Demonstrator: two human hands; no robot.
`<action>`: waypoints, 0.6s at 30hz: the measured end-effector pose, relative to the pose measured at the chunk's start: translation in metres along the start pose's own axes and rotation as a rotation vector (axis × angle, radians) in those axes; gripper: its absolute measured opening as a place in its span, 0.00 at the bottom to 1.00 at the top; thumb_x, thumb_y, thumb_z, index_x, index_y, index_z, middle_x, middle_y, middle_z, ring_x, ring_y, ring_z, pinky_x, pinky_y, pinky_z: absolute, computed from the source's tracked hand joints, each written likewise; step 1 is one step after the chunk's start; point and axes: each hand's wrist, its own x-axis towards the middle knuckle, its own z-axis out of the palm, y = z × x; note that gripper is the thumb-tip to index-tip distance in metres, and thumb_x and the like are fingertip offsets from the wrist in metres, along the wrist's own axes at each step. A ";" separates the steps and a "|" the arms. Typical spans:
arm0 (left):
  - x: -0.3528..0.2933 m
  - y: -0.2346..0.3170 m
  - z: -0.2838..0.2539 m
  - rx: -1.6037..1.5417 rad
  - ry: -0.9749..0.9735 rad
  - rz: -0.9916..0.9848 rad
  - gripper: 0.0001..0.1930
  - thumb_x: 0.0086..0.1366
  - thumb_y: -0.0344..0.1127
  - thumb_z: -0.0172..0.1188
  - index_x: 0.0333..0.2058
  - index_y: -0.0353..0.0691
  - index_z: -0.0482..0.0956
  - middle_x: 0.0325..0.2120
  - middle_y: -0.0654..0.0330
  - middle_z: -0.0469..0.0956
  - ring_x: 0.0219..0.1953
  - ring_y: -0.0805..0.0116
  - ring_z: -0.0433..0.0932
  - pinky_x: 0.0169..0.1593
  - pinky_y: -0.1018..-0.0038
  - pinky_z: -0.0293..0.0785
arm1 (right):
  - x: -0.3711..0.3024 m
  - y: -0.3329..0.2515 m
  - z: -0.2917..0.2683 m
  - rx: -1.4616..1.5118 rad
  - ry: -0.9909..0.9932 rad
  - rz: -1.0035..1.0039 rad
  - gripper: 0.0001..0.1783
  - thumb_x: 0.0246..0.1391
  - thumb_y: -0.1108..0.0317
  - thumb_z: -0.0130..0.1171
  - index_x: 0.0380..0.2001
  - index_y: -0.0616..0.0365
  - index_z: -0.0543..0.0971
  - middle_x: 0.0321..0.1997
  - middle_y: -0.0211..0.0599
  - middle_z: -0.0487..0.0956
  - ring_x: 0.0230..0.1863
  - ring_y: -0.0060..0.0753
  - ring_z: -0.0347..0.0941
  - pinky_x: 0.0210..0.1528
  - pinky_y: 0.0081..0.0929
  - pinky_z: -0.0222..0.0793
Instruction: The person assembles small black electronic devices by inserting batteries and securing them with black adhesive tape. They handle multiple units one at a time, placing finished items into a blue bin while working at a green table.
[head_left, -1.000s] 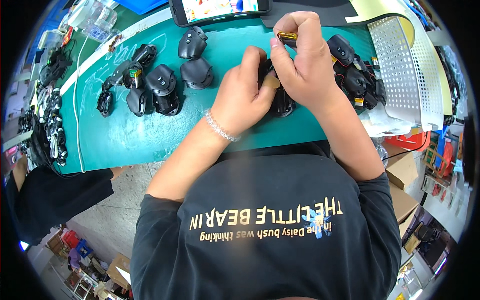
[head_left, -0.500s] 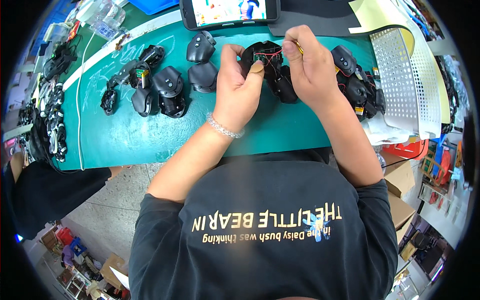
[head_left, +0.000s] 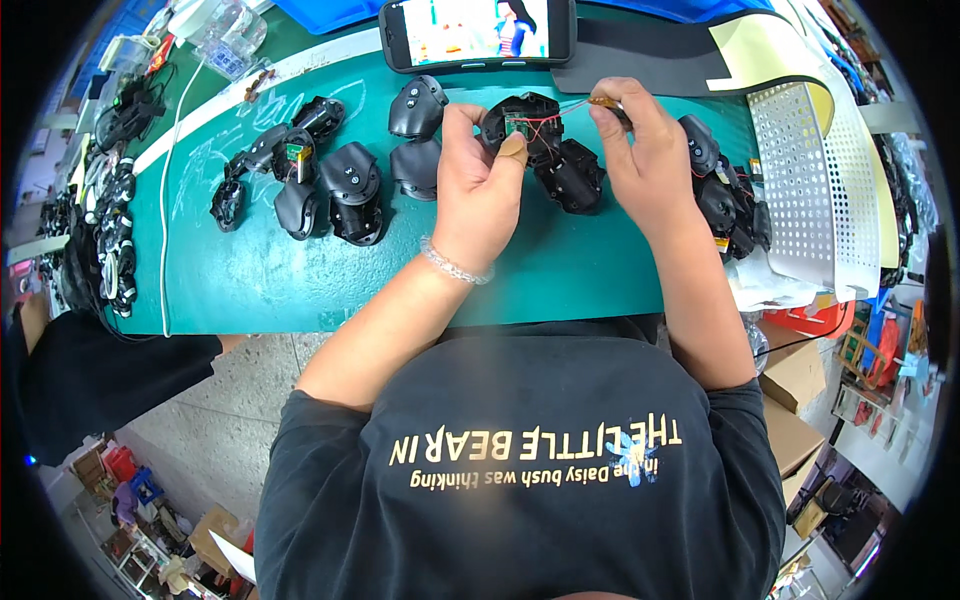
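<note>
left hand (head_left: 474, 190) grasping an opened black housing (head_left: 545, 140) by its left edge, thumb against the inner side near a green circuit board (head_left: 515, 124); tan cover (head_left: 513, 146) on the thumb. right hand (head_left: 645, 165) pinching a small gold-coloured part (head_left: 606, 102) between thumb and fingers; kind too small to tell. red wires (head_left: 574, 106) stretch between board and part. housing sits between the hands, over the green table (head_left: 400, 290); whether it rests there, cannot tell. black shells (head_left: 350, 172) left of left hand; black parts heaped (head_left: 718, 205) right of right hand, beside a perforated metal tray (head_left: 800, 180).
</note>
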 end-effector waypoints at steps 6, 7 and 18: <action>-0.001 -0.007 -0.003 0.130 -0.063 0.056 0.10 0.62 0.26 0.50 0.39 0.40 0.58 0.22 0.66 0.67 0.21 0.83 0.61 0.23 0.84 0.56 | 0.002 -0.014 -0.007 -0.097 -0.118 0.196 0.09 0.57 0.68 0.50 0.41 0.53 0.74 0.25 0.42 0.77 0.26 0.44 0.73 0.28 0.32 0.67; -0.001 -0.007 -0.003 0.156 -0.061 0.058 0.10 0.63 0.26 0.50 0.39 0.40 0.58 0.22 0.66 0.67 0.22 0.83 0.61 0.23 0.84 0.55 | 0.003 -0.016 -0.008 -0.055 -0.122 0.176 0.10 0.57 0.69 0.49 0.42 0.52 0.74 0.25 0.42 0.77 0.26 0.44 0.73 0.28 0.32 0.67; -0.001 -0.006 -0.001 0.319 -0.072 0.085 0.10 0.62 0.25 0.51 0.38 0.36 0.59 0.23 0.64 0.67 0.25 0.81 0.63 0.27 0.81 0.61 | 0.005 -0.012 -0.005 -0.052 -0.119 -0.055 0.15 0.49 0.76 0.50 0.40 0.49 0.75 0.26 0.40 0.75 0.26 0.46 0.72 0.26 0.35 0.67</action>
